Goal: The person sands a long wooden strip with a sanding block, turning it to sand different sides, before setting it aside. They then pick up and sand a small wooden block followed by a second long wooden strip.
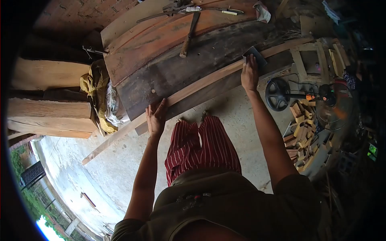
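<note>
A long, narrow wooden strip point(205, 82) lies slantwise along the near edge of the dark workbench point(173, 64), its left end sticking out past the bench over the floor. My left hand point(156, 117) is closed around the strip near the bench's left corner, thumb on the near side. Farther up the strip, my right hand point(250, 75) presses a dark grey sheet of sandpaper point(261, 61) against the wood. The fingers lie over the sheet and partly hide it. A chisel-like tool with a wooden handle point(184, 47) rests on the bench beyond the strip.
Metal tools point(177, 9) lie along the bench's far side. On the right stand a fan point(331, 110) with a black round base point(277, 94) and a pile of wood offcuts point(303, 132). Thick timber point(50, 114) and a yellow sack point(95, 82) are left of the bench.
</note>
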Demonstrator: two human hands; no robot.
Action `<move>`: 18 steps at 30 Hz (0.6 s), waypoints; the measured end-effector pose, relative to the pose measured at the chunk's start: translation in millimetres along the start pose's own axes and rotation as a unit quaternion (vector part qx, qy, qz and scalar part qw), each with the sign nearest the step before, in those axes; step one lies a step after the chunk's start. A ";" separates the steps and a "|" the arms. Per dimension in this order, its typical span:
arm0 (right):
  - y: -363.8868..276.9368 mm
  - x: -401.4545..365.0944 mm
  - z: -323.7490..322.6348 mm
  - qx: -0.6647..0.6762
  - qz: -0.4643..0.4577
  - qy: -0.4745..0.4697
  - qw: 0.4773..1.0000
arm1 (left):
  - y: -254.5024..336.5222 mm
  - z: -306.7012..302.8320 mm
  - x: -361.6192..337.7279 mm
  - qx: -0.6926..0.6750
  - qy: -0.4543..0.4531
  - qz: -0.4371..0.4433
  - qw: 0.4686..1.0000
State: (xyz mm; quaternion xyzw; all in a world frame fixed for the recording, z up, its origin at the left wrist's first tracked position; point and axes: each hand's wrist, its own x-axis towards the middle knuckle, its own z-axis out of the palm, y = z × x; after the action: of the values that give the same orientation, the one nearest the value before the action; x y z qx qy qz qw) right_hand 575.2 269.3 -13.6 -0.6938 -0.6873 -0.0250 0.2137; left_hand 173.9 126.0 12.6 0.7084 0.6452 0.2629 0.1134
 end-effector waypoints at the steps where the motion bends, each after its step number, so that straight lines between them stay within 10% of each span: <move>1: -21.4 -12.6 2.9 -0.005 -0.042 -0.005 0.999 | 2.0 -0.1 2.4 -0.001 0.001 -0.001 1.000; 5: -105.2 -64.1 -13.4 0.153 -0.166 -0.113 0.968 | 5.2 -1.2 -0.3 0.009 -0.010 -0.013 1.000; 13: 57.8 47.6 -5.1 0.057 0.029 0.004 0.998 | -3.2 -2.9 13.4 0.054 -0.094 0.005 0.994; 18: -6.9 18.4 0.7 0.048 -0.013 0.000 0.999 | 41.2 32.8 61.6 -0.026 -0.115 0.111 0.987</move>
State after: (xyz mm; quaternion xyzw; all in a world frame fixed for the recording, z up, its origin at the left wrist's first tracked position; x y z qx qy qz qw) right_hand 569.4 286.6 -6.4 -0.6738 -0.6967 0.0056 0.2462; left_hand 227.9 186.1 19.7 0.7980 0.5381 0.2072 0.1753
